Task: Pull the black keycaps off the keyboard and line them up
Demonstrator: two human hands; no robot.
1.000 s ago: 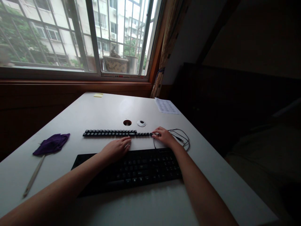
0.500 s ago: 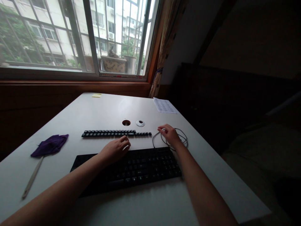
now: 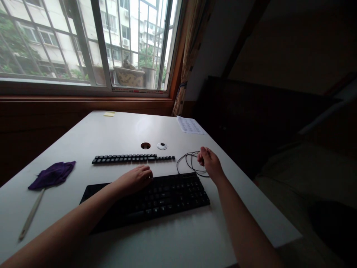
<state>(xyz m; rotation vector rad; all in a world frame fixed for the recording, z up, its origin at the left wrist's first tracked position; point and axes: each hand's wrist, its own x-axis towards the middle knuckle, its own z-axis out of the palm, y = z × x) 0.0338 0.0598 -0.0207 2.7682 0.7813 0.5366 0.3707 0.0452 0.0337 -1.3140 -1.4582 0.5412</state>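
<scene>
A black keyboard [image 3: 173,199] lies on the white table, its left part covered by my left forearm. Over its back edge is my left hand [image 3: 136,178], fingers bent and pressed together; anything in them is hidden. My right hand [image 3: 211,162] is closed in a loose fist beside the coiled black cable [image 3: 191,158], overlapping its right part in view. What that fist holds, if anything, I cannot make out. Behind the keyboard stand loose black keycaps [image 3: 124,159] in two rows, with a shorter line of small ones at the right end.
A purple cloth [image 3: 52,175] lies at left, touching a pale thin-handled tool [image 3: 30,217]. Farther back are a round table hole [image 3: 145,146], its white cover ring [image 3: 162,146], a yellow note [image 3: 109,114] and a printed sheet [image 3: 190,125]. A barred window [image 3: 134,44] stands beyond.
My right hand has moved right and turned, its fingers curling from a pinch into a fist. My left hand stays by the keyboard's back edge with fingers drawn closer. The view has swung slightly right.
</scene>
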